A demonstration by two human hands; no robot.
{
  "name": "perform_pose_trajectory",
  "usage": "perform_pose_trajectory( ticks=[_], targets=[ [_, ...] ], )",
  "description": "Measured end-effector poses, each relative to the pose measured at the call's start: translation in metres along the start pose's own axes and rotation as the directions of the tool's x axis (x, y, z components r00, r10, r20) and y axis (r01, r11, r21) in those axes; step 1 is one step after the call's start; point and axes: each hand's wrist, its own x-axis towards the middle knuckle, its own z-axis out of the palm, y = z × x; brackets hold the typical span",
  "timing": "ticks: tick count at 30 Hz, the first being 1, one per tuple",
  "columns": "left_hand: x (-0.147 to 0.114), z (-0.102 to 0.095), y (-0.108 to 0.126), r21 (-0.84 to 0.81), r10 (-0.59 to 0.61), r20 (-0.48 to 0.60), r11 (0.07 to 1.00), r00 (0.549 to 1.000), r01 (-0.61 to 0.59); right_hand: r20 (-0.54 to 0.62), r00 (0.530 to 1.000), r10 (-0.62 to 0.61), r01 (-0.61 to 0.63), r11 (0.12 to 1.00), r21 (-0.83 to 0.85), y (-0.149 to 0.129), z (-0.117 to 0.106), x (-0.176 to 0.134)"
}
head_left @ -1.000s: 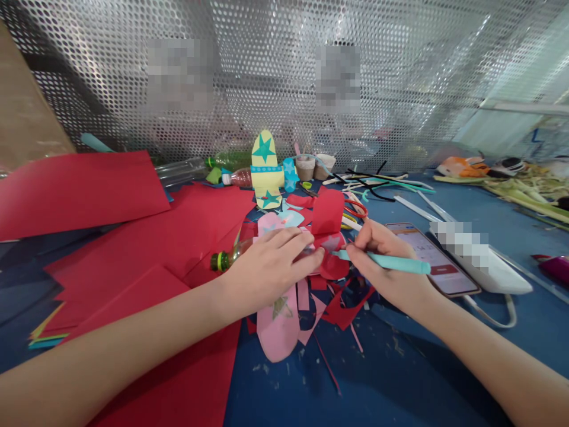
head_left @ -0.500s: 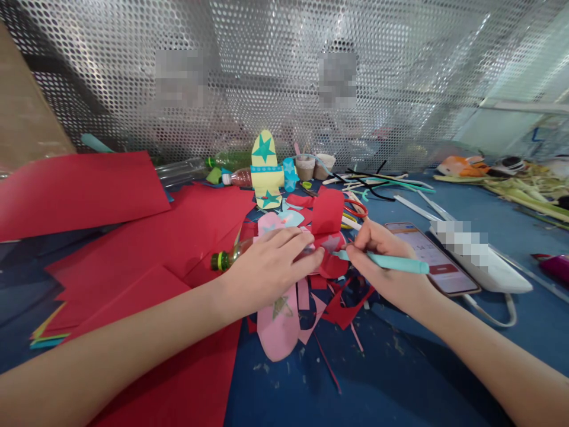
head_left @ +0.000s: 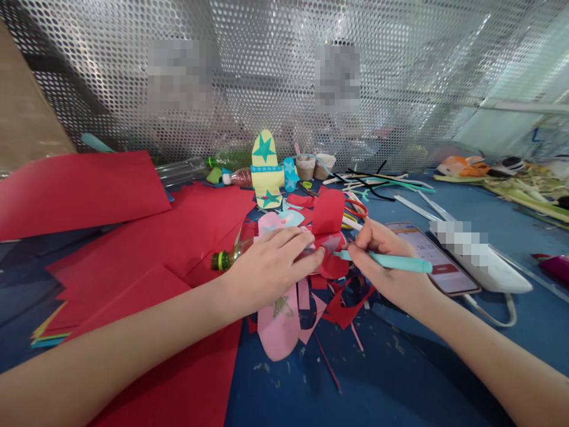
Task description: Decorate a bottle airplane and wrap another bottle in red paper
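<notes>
My left hand (head_left: 272,261) is closed over a small plastic bottle (head_left: 237,252) that lies on its side, green cap to the left. Pink paper wings (head_left: 279,332) with stars stick out from the bottle above and below my hand. Red paper pieces (head_left: 329,213), one bearing a greyish star, form its right end. My right hand (head_left: 377,252) grips a light teal marker (head_left: 400,263), its tip at the red paper beside my left fingertips. Whether the tip touches the paper I cannot tell.
Red paper sheets (head_left: 178,231) cover the left side. Paper scraps (head_left: 349,308), scissors (head_left: 357,207) and a phone (head_left: 435,261) surround the work. Farther back stand a yellow-winged bottle plane (head_left: 268,175), small pots (head_left: 306,167) and pipe cleaners (head_left: 377,181), before a perforated metal panel (head_left: 267,71).
The marker and my right hand have shifted very slightly to the right. My left hand stays in place on the bottle.
</notes>
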Motion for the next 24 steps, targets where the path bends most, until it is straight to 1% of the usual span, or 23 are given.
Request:
perform_pose_trajectory(
  ticks=[6, 14, 24],
  targets=[
    [0.0005, 0.0000, 0.0003, -0.007, 0.002, -0.010, 1.000, 1.000, -0.002, 0.001, 1.000, 0.013, -0.013, 1.000, -0.001, -0.0005, -0.0007, 0.0000],
    [-0.0001, -0.0002, 0.0002, -0.004, -0.004, 0.008, 1.000, 1.000, 0.004, -0.007, 1.000, 0.015, -0.015, 1.000, 0.002, -0.0002, -0.0006, -0.0005],
    [-0.0005, -0.0002, 0.0001, -0.003, 0.000, -0.017, 1.000, 1.000, 0.000, -0.008, 1.000, 0.019, -0.019, 1.000, 0.005, 0.0001, -0.0015, 0.0006]
  ],
)
